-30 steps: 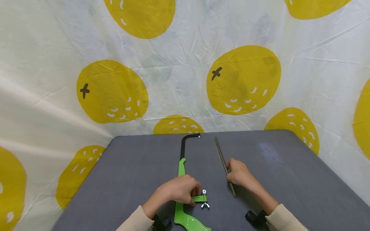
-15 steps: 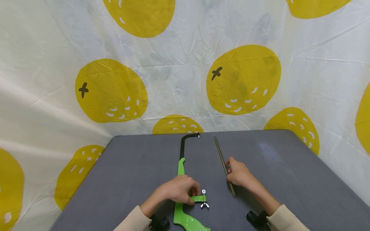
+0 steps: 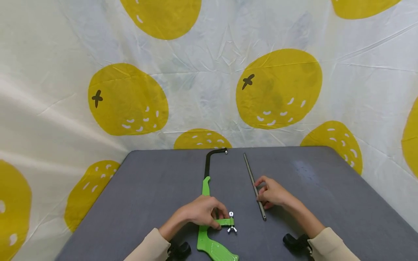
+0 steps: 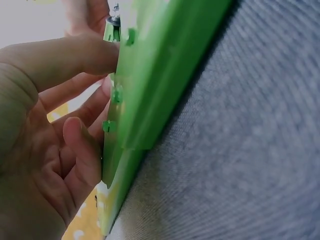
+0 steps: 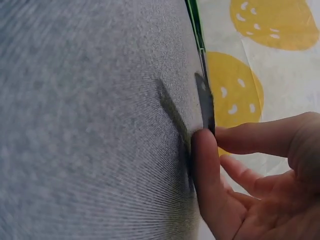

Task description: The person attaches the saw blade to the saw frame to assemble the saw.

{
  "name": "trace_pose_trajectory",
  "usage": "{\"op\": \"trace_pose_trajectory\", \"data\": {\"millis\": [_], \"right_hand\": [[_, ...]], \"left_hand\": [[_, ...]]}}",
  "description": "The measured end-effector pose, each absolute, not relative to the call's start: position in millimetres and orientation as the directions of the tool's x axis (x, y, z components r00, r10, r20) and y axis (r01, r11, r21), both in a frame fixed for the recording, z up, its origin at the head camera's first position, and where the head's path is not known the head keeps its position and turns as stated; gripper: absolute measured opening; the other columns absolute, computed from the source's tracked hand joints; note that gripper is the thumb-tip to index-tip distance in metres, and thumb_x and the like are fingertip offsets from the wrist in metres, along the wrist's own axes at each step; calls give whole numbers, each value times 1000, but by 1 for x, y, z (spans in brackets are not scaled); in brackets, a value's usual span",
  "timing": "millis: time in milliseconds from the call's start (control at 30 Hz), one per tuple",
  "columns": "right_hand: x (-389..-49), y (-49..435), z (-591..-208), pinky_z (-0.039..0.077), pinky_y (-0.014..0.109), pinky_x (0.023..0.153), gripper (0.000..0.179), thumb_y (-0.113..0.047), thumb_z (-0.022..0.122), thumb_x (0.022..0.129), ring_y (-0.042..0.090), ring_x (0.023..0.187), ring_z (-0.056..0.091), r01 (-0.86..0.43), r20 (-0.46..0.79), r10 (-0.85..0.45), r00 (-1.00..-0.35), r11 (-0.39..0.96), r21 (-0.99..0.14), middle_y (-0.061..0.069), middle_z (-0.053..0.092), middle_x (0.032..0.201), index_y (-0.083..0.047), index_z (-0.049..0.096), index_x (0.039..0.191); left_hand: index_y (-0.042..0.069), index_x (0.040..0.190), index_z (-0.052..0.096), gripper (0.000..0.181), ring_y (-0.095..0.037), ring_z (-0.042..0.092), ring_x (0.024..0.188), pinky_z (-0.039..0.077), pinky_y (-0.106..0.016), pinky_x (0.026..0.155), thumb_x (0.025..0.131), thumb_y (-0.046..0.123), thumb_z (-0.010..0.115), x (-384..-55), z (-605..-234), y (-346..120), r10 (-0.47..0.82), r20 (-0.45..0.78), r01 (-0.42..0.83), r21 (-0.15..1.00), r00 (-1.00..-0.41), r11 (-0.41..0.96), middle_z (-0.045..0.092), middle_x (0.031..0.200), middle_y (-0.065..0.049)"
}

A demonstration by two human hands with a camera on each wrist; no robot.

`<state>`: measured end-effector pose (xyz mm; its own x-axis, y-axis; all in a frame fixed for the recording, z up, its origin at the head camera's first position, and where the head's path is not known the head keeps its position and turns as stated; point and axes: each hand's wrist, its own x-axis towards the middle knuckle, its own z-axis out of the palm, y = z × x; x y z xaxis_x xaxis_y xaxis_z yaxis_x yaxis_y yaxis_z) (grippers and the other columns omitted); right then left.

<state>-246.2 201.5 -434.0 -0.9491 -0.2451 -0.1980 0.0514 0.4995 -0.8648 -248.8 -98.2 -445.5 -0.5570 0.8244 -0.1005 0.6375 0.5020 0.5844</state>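
Note:
A hacksaw frame with a green handle [image 3: 213, 248] and a black bent front arm [image 3: 207, 165] lies on the grey table. My left hand [image 3: 204, 212] holds its green short arm near the wing nut [image 3: 232, 229]. In the left wrist view, thumb and fingers sit on the green metal [image 4: 150, 75]. To the right, a thin hacksaw blade [image 3: 249, 172] lies apart from the frame. My right hand [image 3: 274, 192] pinches the blade near its lower half. In the right wrist view, the blade's end [image 5: 205, 100] shows beyond thumb and finger, with a shadow beside it.
The grey table [image 3: 156, 188] ends at a white curtain [image 3: 202, 98] with yellow fruit prints, which hangs behind and along both sides. Black wrist-camera mounts [image 3: 295, 243] sit beneath both wrists, near the table surface.
My right fingers have shifted on the blade, and its visible face has turned from brownish to grey. The left hand keeps its hold on the frame. The head view has moved slightly.

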Motion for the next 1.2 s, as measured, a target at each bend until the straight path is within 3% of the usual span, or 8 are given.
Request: {"op": "trace_pose_trajectory", "data": {"millis": [200, 533, 700, 867, 1200], "right_hand": [[-247, 204, -438, 63, 39, 62, 59, 5, 65, 91, 23, 73, 66, 104, -219, -246, -944, 409, -907, 20, 64, 99, 10, 36, 142], [-254, 206, -447, 64, 35, 71, 82, 7, 73, 82, 16, 81, 68, 174, -250, -346, -904, 236, -956, 15, 57, 109, 17, 27, 150], [-256, 206, -447, 63, 34, 75, 84, 5, 72, 85, 15, 86, 70, 178, -245, -388, -888, 201, -963, 18, 67, 117, 18, 24, 152], [-258, 204, -446, 62, 31, 74, 84, 3, 70, 89, 12, 87, 72, 182, -237, -409, -881, 168, -969, 14, 76, 113, 14, 19, 155], [-256, 192, -444, 64, 33, 72, 85, 2, 67, 93, 19, 92, 77, 172, -195, -404, -894, 93, -981, 24, 69, 128, 7, 16, 161]], "left_hand": [[24, 110, 79, 38, 9, 63, 73, 54, -14, 71, 80, 3, 85, -250, -445, -99, 825, -131, 609, 614, -549, 503, 71, 89, 15], [21, 118, 77, 47, 8, 65, 76, 56, -16, 73, 78, -4, 82, -254, -447, -101, 848, -176, 568, 673, -499, 474, 72, 94, 12], [19, 119, 77, 46, 6, 65, 78, 56, -17, 75, 81, -6, 81, -254, -445, -101, 842, -196, 512, 717, -502, 472, 74, 95, 8], [19, 118, 78, 45, 5, 66, 78, 56, -17, 74, 81, -6, 81, -253, -444, -101, 831, -208, 487, 727, -516, 485, 75, 95, 7], [16, 120, 78, 44, 5, 66, 79, 57, -18, 73, 81, -6, 81, -254, -443, -99, 821, -223, 473, 726, -526, 500, 77, 100, 7]]}}
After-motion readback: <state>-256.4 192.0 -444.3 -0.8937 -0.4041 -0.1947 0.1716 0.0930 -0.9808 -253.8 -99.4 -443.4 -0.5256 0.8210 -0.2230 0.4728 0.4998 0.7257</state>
